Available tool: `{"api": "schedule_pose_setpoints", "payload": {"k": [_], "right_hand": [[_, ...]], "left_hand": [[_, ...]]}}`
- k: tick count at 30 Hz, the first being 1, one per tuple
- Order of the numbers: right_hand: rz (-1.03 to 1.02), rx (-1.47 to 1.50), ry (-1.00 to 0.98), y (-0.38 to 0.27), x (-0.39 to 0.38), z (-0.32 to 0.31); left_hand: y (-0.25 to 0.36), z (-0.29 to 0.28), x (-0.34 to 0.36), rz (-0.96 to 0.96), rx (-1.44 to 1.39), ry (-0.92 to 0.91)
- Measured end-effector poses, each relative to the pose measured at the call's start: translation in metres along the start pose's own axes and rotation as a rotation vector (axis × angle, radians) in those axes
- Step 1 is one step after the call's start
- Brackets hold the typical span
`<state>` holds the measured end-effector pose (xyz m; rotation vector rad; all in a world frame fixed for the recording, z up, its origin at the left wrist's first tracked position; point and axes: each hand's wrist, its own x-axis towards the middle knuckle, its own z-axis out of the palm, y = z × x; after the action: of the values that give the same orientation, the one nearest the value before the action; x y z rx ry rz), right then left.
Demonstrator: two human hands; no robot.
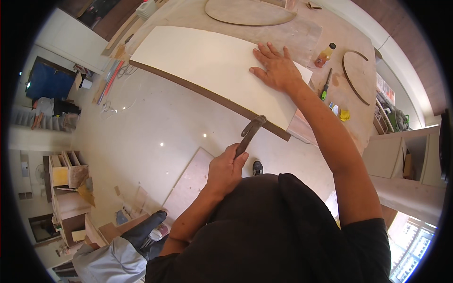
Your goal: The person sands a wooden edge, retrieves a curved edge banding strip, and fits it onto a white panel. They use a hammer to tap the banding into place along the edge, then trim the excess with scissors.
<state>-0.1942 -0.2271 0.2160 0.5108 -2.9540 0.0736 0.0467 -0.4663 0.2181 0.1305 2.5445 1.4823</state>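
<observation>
A white panel (203, 61) with a brown front edge lies on the worktable (351, 40), its near long side overhanging the floor. My right hand (276, 68) rests flat on the panel's right part, fingers spread and holding nothing. Below that edge, my left hand (226, 167) is wrapped round the handle of a dark hammer (250, 134) with a curved head. The hammer's head meets the brown edge near its right end; whether it presses there I cannot tell.
Right of the panel are a black-capped bottle (324, 55), a green-handled tool (326, 85), a crumpled yellow piece (344, 115) and a curved brown strip (348, 78). A person in grey (111, 259) is close by at lower left; another person (47, 107) is farther off.
</observation>
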Motion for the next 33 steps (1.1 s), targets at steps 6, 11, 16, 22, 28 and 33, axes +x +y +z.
{"api": "schedule_pose_setpoints", "payload": {"k": [6,11,16,22,28,33], "right_hand": [[0.019,0.026,-0.006,0.0,-0.002,-0.003],[0.021,0.025,-0.033,0.0,-0.001,-0.004],[0.02,0.021,-0.025,0.0,0.001,-0.006],[0.01,0.024,-0.029,0.001,-0.001,-0.004],[0.005,0.025,-0.018,0.002,-0.002,-0.006],[0.002,0.049,-0.001,0.002,-0.002,-0.005]], "left_hand": [[-0.008,-0.008,0.006,-0.031,0.0,0.178],[-0.014,-0.016,0.011,-0.062,-0.151,0.2],[-0.023,-0.019,0.02,-0.135,-0.146,0.191],[-0.027,-0.016,0.023,-0.151,-0.193,0.242],[-0.032,-0.018,0.028,-0.042,-0.39,0.379],[-0.026,-0.034,0.033,-0.125,-0.257,0.339]]}}
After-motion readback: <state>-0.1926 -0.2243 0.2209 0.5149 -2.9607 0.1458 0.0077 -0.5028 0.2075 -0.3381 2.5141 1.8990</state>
